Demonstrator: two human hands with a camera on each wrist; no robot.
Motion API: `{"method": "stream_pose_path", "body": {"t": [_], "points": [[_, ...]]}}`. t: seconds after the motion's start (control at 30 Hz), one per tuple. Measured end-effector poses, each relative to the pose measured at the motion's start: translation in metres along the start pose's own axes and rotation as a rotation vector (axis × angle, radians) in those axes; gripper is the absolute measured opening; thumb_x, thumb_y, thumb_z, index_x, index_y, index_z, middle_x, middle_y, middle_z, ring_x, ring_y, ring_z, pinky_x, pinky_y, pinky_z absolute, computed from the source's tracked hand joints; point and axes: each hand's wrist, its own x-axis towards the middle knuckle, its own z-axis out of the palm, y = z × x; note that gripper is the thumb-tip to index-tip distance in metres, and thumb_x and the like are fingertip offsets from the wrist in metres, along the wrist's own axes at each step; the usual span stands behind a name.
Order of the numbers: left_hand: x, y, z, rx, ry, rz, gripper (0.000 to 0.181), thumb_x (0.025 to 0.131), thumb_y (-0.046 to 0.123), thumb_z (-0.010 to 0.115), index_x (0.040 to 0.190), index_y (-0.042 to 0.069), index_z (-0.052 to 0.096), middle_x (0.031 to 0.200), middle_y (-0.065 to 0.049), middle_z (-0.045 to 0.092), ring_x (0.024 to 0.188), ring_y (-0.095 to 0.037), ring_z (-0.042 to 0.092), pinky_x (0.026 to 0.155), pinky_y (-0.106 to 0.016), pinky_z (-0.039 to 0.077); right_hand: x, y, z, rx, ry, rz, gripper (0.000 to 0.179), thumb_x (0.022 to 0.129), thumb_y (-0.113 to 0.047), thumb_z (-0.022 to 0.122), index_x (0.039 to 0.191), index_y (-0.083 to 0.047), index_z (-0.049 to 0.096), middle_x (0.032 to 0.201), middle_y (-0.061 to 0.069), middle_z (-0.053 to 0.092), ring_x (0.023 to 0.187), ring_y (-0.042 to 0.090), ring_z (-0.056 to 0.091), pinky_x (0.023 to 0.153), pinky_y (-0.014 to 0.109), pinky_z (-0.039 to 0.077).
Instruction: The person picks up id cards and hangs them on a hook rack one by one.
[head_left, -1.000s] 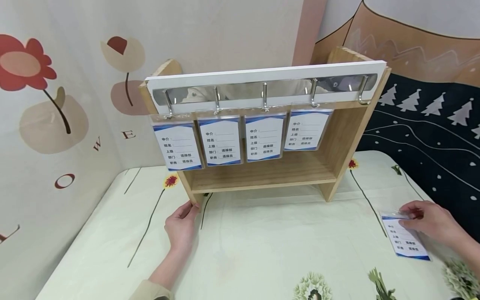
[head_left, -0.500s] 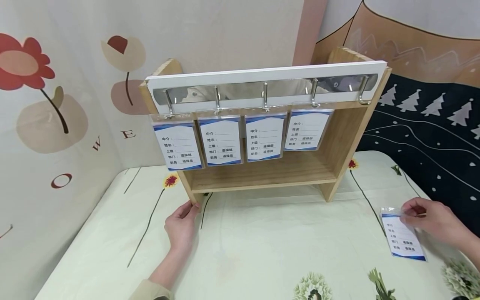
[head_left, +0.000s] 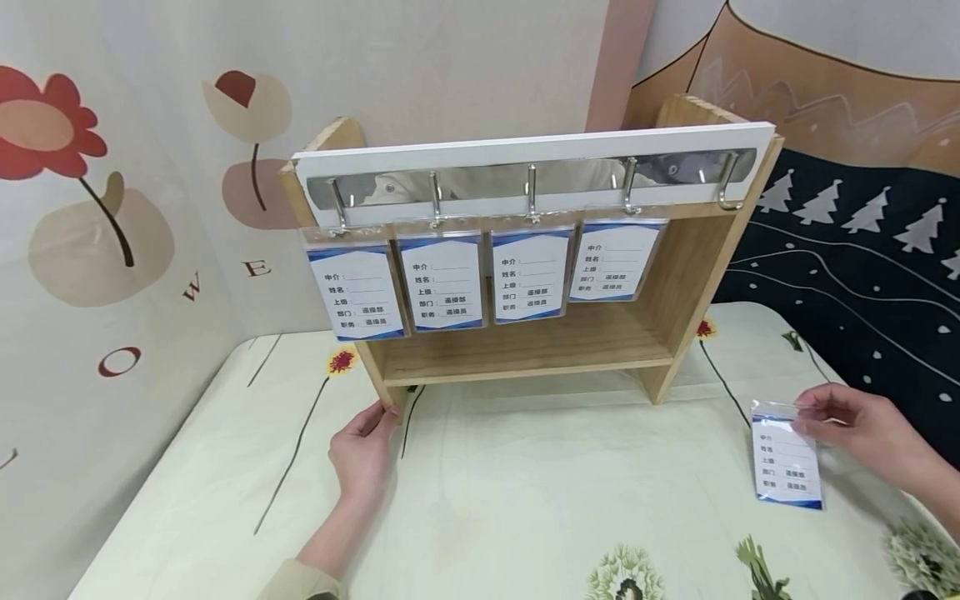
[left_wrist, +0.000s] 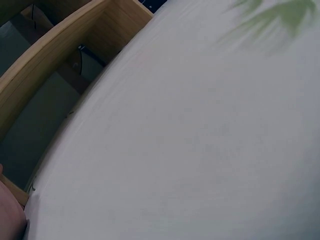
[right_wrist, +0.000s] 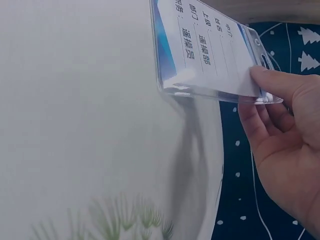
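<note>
My right hand (head_left: 862, 435) pinches a clear-sleeved name badge (head_left: 787, 468) by its upper right corner, at the right of the head view. In the right wrist view, the thumb lies on the face of the badge (right_wrist: 210, 55), near its slotted top edge, and its shadow falls on the cloth. My left hand (head_left: 362, 454) grips the bottom of the left leg of a small wooden rack (head_left: 525, 357); only a bit of that hand (left_wrist: 10, 215) shows in the left wrist view. Several similar badges (head_left: 529, 275) hang from metal hooks on the rack's white board (head_left: 487, 150). The rightmost hook (head_left: 725, 185) is bare.
A pale flower-printed cloth (head_left: 525, 467) covers the table under the rack. Behind stands a printed curtain (head_left: 480, 75), with a dark tree-patterned cloth (head_left: 847, 267) along the right side.
My right hand has drawn the badge slightly left and up, and the badge has turned more upright in the head view. My left hand stays on the rack's leg.
</note>
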Motion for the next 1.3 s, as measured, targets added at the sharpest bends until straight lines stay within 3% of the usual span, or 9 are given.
{"method": "stream_pose_path", "body": {"t": [0.13, 0.4, 0.63, 1.0, 1.3], "points": [[0.000, 0.000, 0.000, 0.000, -0.001, -0.001, 0.034, 0.097, 0.021, 0.072, 0.125, 0.000, 0.072, 0.119, -0.020, 0.071, 0.082, 0.007, 0.066, 0.073, -0.007, 0.049, 0.000, -0.008, 0.000, 0.035, 0.015, -0.020, 0.017, 0.090, 0.005, 0.074, 0.105, 0.005, 0.067, 0.087, -0.018, 0.064, 0.075, -0.003, 0.057, 0.061, 0.013, 0.048], [0.001, 0.000, 0.001, -0.002, -0.002, -0.007, 0.033, 0.098, 0.019, 0.071, 0.125, 0.000, 0.072, 0.119, -0.020, 0.072, 0.083, 0.007, 0.066, 0.074, -0.007, 0.050, 0.004, -0.029, -0.005, 0.041, 0.052, -0.013, 0.018, 0.092, 0.002, 0.074, 0.109, 0.003, 0.068, 0.089, -0.021, 0.062, 0.074, 0.000, 0.057, 0.061, 0.013, 0.047], [0.000, 0.000, 0.000, -0.006, 0.006, -0.001, 0.033, 0.097, 0.019, 0.072, 0.124, -0.001, 0.072, 0.119, -0.021, 0.071, 0.082, 0.007, 0.066, 0.073, -0.007, 0.050, 0.016, -0.047, -0.014, 0.013, 0.075, -0.067, 0.022, 0.092, 0.002, 0.075, 0.113, 0.000, 0.069, 0.094, -0.024, 0.060, 0.076, 0.000, 0.055, 0.064, 0.009, 0.047], [0.000, 0.001, 0.001, 0.000, 0.008, 0.001, 0.034, 0.097, 0.018, 0.072, 0.124, -0.002, 0.072, 0.118, -0.022, 0.071, 0.080, 0.007, 0.065, 0.072, -0.007, 0.050, 0.024, -0.073, -0.018, 0.066, 0.061, -0.126, 0.023, 0.094, 0.001, 0.073, 0.117, -0.001, 0.071, 0.102, -0.028, 0.060, 0.080, 0.000, 0.058, 0.068, 0.009, 0.048], [-0.001, 0.002, 0.000, 0.005, 0.009, -0.004, 0.034, 0.097, 0.019, 0.072, 0.124, -0.002, 0.072, 0.119, -0.022, 0.071, 0.082, 0.007, 0.066, 0.072, -0.007, 0.050, 0.029, -0.098, -0.028, 0.104, 0.085, -0.119, 0.024, 0.094, 0.000, 0.072, 0.118, -0.003, 0.072, 0.105, -0.034, 0.061, 0.081, -0.001, 0.058, 0.069, 0.008, 0.049]]}}
